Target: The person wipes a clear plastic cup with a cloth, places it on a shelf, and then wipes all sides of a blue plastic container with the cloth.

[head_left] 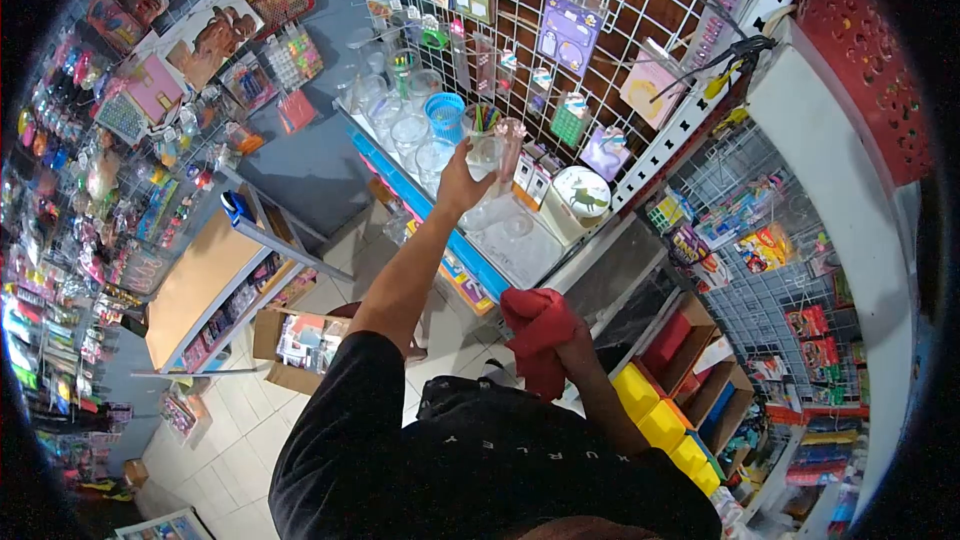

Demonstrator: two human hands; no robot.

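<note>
My left hand point(465, 185) reaches over the shelf with its thumb and fingers around a clear plastic cup point(486, 150). Colourful pens point(484, 118) show just behind that cup; whether they stand in it is hard to tell. Beside it is a blue plastic basket cup point(444, 113), along with several clear round containers point(409, 130). A tall pinkish clear container point(511, 140) stands to the right of the fingers. In front of my body, my right hand point(575, 352) is closed on a crumpled red cloth point(538, 330).
The shelf point(520, 255) has a blue front edge and a round-topped tin point(582, 192) at its right. Behind it rises a white wire grid point(630, 0) hung with packaged goods. An open cardboard box point(300, 345) lies on the tiled floor, and yellow bins point(660, 425) stand at right.
</note>
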